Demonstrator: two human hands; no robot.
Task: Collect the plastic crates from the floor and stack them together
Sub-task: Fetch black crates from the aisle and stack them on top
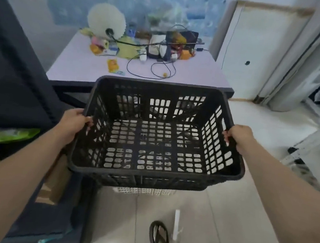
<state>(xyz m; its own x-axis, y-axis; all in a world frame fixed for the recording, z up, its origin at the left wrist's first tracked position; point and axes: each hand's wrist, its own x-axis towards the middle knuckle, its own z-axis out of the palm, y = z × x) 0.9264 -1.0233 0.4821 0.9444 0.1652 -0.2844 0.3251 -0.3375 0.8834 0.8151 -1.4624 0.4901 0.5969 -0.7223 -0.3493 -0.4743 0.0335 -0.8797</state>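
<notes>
I hold a black slotted plastic crate [156, 173] in the air in front of me, open side up and empty. My left hand [74, 122] grips its left rim, fingers hooked over the edge. On the opposite rim my right hand [239, 138] grips the same way. Below the black crate's near edge a strip of a white slotted crate [143, 191] shows on the floor; most of it is hidden.
A lilac table [86, 66] stands ahead, cluttered with a white fan [106, 21], cables and small items. Dark fabric [14, 70] and a cardboard box [53, 185] crowd the left. A black sandal [159, 239] lies on the tiled floor. A white door [258, 52] stands at right.
</notes>
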